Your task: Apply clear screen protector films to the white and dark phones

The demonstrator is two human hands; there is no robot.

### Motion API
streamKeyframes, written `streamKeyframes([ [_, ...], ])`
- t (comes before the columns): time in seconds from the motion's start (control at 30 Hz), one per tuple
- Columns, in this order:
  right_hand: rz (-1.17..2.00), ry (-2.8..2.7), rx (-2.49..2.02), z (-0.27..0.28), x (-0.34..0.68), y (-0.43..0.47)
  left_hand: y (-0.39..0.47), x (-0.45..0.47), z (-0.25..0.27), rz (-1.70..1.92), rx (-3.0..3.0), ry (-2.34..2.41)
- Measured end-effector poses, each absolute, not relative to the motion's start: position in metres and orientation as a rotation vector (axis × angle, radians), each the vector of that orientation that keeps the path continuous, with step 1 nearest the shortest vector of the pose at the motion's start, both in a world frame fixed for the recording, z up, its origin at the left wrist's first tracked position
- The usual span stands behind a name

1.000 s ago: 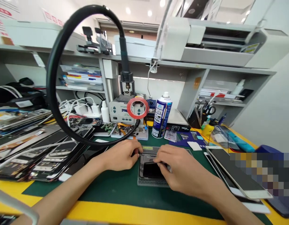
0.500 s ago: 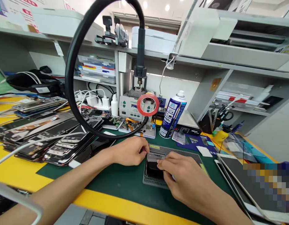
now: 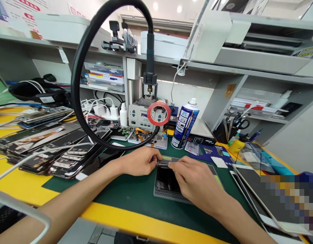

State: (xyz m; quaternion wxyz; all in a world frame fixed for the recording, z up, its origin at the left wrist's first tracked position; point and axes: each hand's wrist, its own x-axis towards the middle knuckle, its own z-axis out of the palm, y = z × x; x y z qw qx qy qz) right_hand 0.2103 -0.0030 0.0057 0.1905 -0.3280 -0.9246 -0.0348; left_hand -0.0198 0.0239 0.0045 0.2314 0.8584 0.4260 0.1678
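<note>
A black smartphone (image 3: 166,179) lies screen up on a grey perforated pad (image 3: 163,194), with a greyish band across its far end. My left hand (image 3: 142,161) is closed, its thumb and finger together at the phone's far left corner. Over the phone's right side is my right hand (image 3: 194,176), also closed, fingertips pressed together near the far end of the screen. Whatever is between the fingers of either hand is too small or hidden to name. The right hand covers part of the phone.
Phone screens (image 3: 70,156) are piled at left. A black flexible hose (image 3: 76,78) loops in front of a grey machine with a red ring (image 3: 149,114). A blue spray can (image 3: 184,123) stands behind the pad. Tablets (image 3: 263,200) lie at right, beyond a purple cloth (image 3: 209,152).
My right hand's fingertips have slid from mid-screen toward the phone's far end, uncovering more of the black screen. My left hand stays by the corner. The view has shifted slightly.
</note>
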Motion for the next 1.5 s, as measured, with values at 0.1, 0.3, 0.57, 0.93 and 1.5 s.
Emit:
streamKeyframes([
  [0.1, -0.059, -2.55, -0.874, 0.011, 0.214, -0.005, 0.025, -0.021, 0.004, 0.464, 2.357, 1.168],
  [0.3, 0.012, -2.648, -0.831, 0.013, 0.215, -0.016, 0.027, -0.021, -0.001, 0.504, 2.396, 1.166],
  [0.57, -0.104, -2.689, -0.849, 0.002, 0.209, -0.018, 0.025, -0.02, 0.003, 0.443, 2.363, 1.258],
  [0.93, -0.203, -2.71, -0.875, -0.004, 0.203, -0.014, 0.022, -0.021, 0.01, 0.407, 2.28, 1.258],
  [1.5, -0.323, -2.662, -0.907, -0.004, 0.201, -0.007, 0.023, -0.02, 0.009, 0.42, 2.199, 1.207],
])
